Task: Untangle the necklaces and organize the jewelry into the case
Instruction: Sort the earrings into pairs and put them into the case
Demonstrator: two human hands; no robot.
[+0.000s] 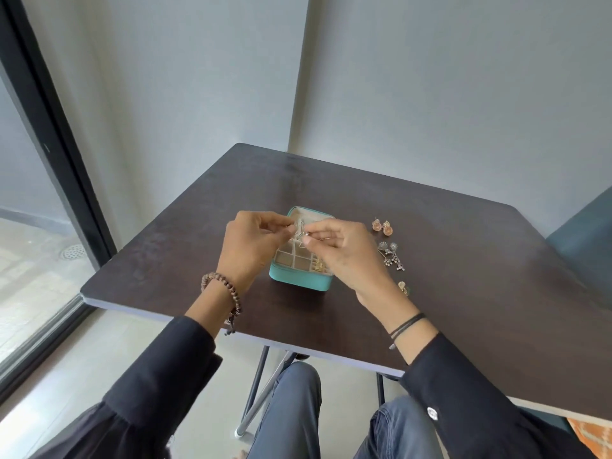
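A small teal jewelry case (299,282) stands open on the dark table (463,276), its beige compartments showing; a few small gold pieces lie in the front right cells. Just above the case, my left hand (253,248) and my right hand (344,251) both pinch a thin silver necklace (299,234) between their fingertips. A short bunch of chain hangs between the hands. My hands cover part of the case.
To the right of the case lie peach round earrings (382,225), silver dangling earrings (392,255) and a small gold piece (404,288). A wall corner is behind the table, a glass door at left, a teal seat (586,246) at right.
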